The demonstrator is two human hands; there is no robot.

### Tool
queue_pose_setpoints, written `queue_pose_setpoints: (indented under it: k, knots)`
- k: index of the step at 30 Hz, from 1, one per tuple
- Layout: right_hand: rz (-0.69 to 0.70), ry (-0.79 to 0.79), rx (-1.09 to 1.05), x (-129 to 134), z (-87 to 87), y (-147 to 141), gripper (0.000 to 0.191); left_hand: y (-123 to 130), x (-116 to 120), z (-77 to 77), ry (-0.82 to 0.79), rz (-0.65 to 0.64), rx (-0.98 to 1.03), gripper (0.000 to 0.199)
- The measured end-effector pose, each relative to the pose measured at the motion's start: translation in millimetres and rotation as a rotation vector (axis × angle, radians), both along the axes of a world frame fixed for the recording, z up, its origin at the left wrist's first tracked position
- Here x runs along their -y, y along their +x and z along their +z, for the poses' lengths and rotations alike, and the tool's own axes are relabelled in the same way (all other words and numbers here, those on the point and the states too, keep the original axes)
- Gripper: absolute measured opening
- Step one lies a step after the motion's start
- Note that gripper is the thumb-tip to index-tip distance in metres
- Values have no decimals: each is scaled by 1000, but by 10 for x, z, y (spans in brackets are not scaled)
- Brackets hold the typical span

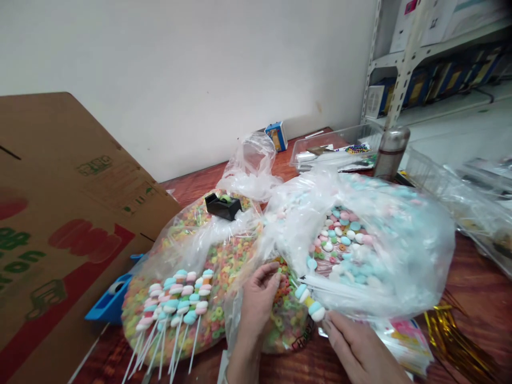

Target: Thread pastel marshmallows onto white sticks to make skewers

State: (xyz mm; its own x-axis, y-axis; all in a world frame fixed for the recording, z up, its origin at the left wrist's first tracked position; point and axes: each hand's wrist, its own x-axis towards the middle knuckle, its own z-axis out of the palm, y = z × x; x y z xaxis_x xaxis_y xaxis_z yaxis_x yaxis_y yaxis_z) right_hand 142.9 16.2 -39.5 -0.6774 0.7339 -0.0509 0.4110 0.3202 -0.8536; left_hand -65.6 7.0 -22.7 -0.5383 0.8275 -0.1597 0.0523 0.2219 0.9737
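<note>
My left hand reaches into the mouth of a clear plastic bag of multicoloured cereal rings, its fingertips among the rings. Whether those fingers pinch a ring is hidden. My right hand grips the end of a candy skewer threaded with pale blue and white marshmallow pieces. Next to that skewer sits a large bag of pastel pink, blue and white marshmallows. Several finished skewers with white sticks lie on the cereal bag.
A black tape dispenser rests on the bags. Cardboard and a blue plastic object stand left. Behind lie a clear tray and steel flask; gold tinsel lies on the red-brown table, right.
</note>
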Motion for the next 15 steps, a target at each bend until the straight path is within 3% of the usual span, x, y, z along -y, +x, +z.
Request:
queue_pose_setpoints:
  k: [2, 4, 11, 15]
  knots:
    - [11, -7, -8, 4, 9, -8, 32, 79, -14, 25, 15, 19, 364, 36]
    - [6, -9, -10, 2, 4, -10, 32, 157, -27, 50, 49, 24, 534, 40]
    - [-72, -31, -94, -7, -61, 26, 30, 318, -50, 54, 109, 5, 637, 35]
    - [-35, -47, -69, 1, -77, 60, 33, 331, -47, 2, 107, -13, 730, 35]
